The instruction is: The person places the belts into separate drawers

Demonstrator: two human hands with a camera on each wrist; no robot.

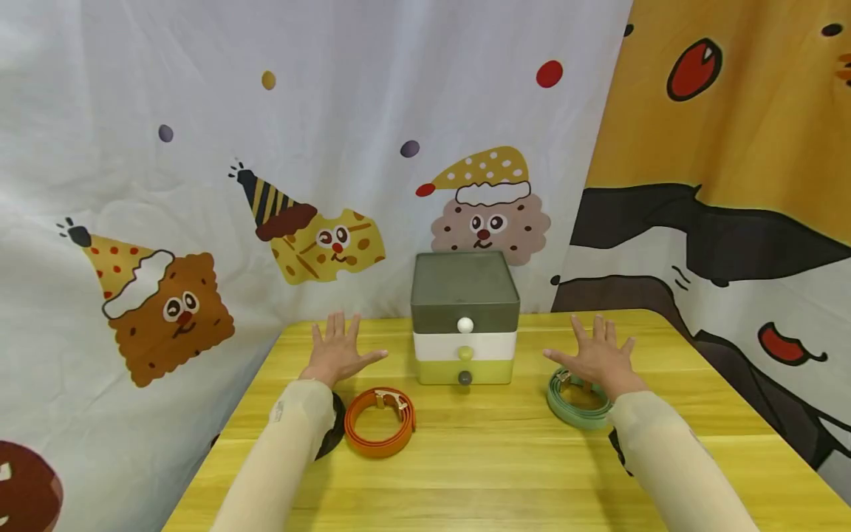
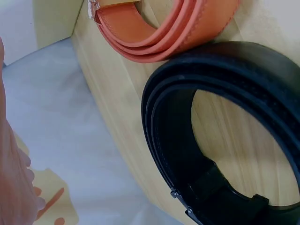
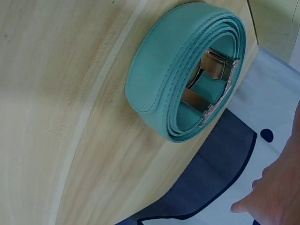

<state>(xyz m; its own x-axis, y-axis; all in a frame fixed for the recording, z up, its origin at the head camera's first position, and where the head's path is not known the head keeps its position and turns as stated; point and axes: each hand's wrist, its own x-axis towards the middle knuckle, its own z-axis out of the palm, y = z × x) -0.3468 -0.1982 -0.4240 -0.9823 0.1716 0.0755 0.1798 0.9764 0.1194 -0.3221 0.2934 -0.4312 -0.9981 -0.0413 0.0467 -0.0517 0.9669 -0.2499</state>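
My left hand (image 1: 335, 353) is held out with fingers spread, holding nothing, above a coiled black belt (image 2: 171, 117) that the sleeve partly hides in the head view. Just right of it lies a coiled orange belt (image 1: 379, 445) with a metal buckle. On the other side my right hand (image 1: 600, 356) also spreads its fingers and holds nothing, over a coiled green belt (image 1: 573, 415). In the right wrist view the green belt (image 3: 154, 79) shows its buckle inside the coil. Between the hands, farther back, stands a small drawer box (image 1: 465, 318) with grey-green, white and yellow-green tiers.
The wooden table (image 1: 479, 473) reaches back to a printed curtain (image 1: 372, 96) with cartoon figures. Round knobs stick out from the front of the drawer box, including a white knob (image 1: 465, 325). A small dark thing (image 1: 618, 447) shows beside the right sleeve.
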